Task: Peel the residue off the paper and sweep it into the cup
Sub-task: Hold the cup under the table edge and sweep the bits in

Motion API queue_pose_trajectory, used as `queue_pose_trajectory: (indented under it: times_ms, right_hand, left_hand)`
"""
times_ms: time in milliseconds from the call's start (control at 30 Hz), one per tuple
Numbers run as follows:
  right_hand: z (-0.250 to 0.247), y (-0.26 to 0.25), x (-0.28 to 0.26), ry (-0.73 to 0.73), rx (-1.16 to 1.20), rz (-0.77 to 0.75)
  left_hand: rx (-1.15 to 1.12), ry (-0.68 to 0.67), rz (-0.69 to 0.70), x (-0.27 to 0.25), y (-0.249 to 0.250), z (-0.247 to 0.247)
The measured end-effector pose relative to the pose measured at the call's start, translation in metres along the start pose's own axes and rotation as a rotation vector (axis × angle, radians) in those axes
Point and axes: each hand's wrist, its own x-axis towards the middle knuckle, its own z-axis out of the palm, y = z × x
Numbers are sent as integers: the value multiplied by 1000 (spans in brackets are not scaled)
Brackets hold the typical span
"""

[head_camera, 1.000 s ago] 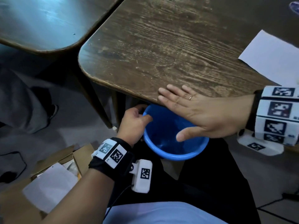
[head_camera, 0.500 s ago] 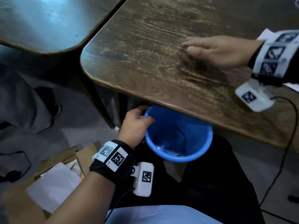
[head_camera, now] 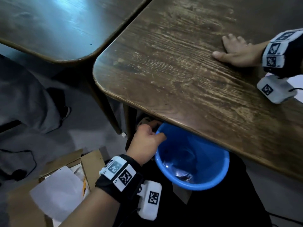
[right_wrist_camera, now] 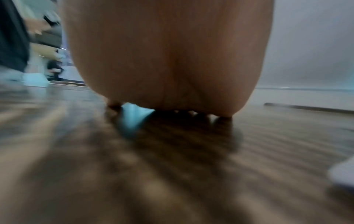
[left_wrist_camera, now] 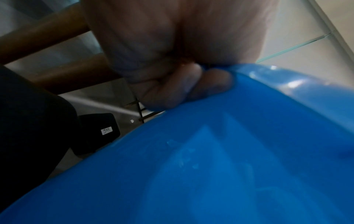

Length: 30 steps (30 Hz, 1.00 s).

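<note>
Fingers [left_wrist_camera: 184,87] curl under cup [left_wrist_camera: 210,166] rim, unseen overhead.

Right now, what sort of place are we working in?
Probably a shared workroom or classroom: two dark wooden tables stand edge to edge, an open cardboard box of papers sits on the grey floor, and another person's leg and shoe show nearby.

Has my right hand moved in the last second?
Yes. The right hand left the wooden table's near edge above the blue plastic cup, going farther onto the tabletop.
</note>
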Motion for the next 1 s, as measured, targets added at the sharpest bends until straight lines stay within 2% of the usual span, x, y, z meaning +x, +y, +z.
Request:
queue_pose_trajectory:
  times_ms: [200,400,567,700,800,900,1000]
  right_hand:
    - [8,-46,-51,-178,-69,-208]
    - [39,-87,-114,-253,-165,-483]
    - [53,-101,-155,-347,-202,-581]
    - [27,-98,-156,-430,-21,-565]
    - [1,-88,-128,-321,74,-504]
    - [-14,-64,-86,-200,17,-345]
    - [-19,-39,-55,-185,-52,-142]
  left_hand:
    - [-6,-29,1,0,0,11]
    - [-7,-52,21,-5,7,19]
    - [11,-46,34,-9,10,19]
    - [-29,-45,17,-11,14,18]
    - [-19,-32,9,-11,14,14]
    - [2,-13,12,-13,16,13]
    - [-10,23,7,-13,17,8]
